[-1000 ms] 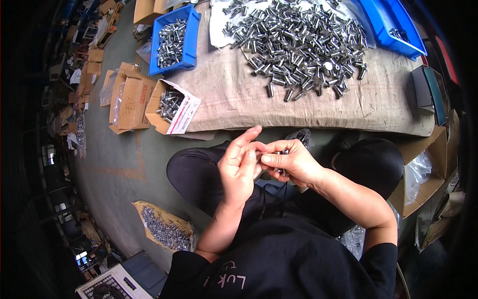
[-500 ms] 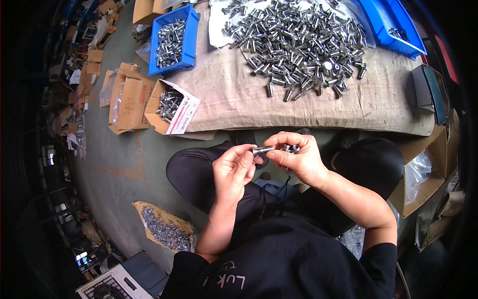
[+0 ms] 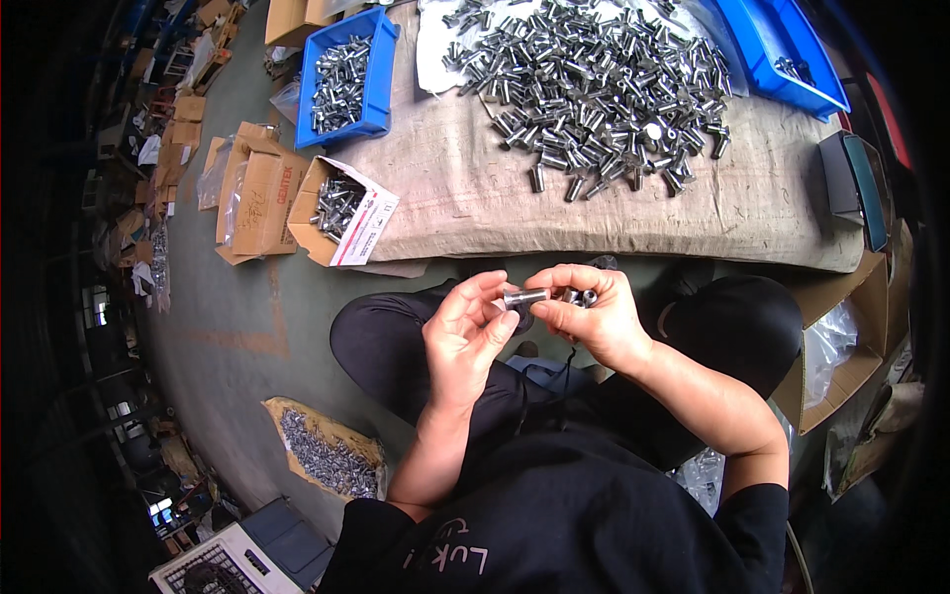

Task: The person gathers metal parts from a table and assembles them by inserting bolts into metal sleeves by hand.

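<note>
A shiny metal bolt [image 3: 525, 296] lies level between my two hands, just in front of the near edge of the cloth-covered surface. My right hand [image 3: 603, 319] pinches its narrow end between thumb and fingers. Several more metal bolts [image 3: 581, 296] are tucked in the same hand, partly hidden by the fingers. My left hand [image 3: 464, 337] is around the wider end, thumb and forefinger spread apart with the bolt's head between them. Whether a fingertip there still touches the head is hard to tell.
A big pile of bolts [image 3: 604, 89] covers the surface ahead. Blue bins [image 3: 373, 99] stand left and right, beside a small carton [image 3: 368, 230] of bolts. Small metal parts [image 3: 332, 457] fill a tray on the floor, lower left. An open cardboard box [image 3: 857, 354] sits at right.
The left thumb and fingers have come apart from their pinch on the bolt's head. My right hand keeps its grip, almost in the same place.
</note>
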Motion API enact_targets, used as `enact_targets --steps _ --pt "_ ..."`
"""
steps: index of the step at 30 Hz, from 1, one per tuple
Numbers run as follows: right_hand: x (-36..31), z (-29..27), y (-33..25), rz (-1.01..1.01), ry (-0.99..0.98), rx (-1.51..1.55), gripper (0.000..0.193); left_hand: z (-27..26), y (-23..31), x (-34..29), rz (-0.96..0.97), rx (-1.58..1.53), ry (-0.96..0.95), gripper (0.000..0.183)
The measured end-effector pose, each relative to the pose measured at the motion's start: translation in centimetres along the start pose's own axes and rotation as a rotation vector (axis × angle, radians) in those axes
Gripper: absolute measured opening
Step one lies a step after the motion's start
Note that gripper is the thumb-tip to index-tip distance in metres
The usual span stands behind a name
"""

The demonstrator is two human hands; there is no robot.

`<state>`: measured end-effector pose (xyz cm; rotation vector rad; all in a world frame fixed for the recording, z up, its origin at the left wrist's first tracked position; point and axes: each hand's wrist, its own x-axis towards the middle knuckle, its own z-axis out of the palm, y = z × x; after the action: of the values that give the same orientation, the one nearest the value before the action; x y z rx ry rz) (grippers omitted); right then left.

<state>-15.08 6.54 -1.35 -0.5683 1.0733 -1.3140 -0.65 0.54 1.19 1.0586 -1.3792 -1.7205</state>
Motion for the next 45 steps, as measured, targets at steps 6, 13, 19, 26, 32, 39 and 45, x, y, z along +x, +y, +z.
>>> enact_targets --steps 6,13,19,26,32,39,45 --pt "-0.1 0.0 0.1 -0.036 -0.004 0.022 0.022 -1.0 -0.1 0.2 -0.164 -0.101 -0.1 0.021" --pt "0.4 -0.5 0.9 0.069 -0.024 0.242 0.023 -0.9 -0.3 0.1 0.014 0.074 -0.14 0.022" --pt "1.1 -1.0 1.1 0.137 -0.133 0.651 0.011 -0.8 -0.4 0.4 -0.098 -0.264 -0.135 0.031" --pt "0.8 -0.5 0.9 0.357 -0.214 0.408 0.009 -0.4 -0.5 1.3 -0.102 -0.521 -0.01 0.041" --pt "0.9 0.7 1.8 0.233 -0.174 0.278 0.025 1.9 -1.3 1.5 0.187 -0.364 0.1 0.048" --pt "0.7 0.3 1.0 0.176 -0.103 0.08 0.02 2.4 -1.5 1.8 0.106 -0.221 0.074 0.047" --pt "0.5 0.0 0.8 -0.085 0.064 0.031 0.013 -0.7 -2.5 1.6 -0.038 -0.264 -0.067 0.035"
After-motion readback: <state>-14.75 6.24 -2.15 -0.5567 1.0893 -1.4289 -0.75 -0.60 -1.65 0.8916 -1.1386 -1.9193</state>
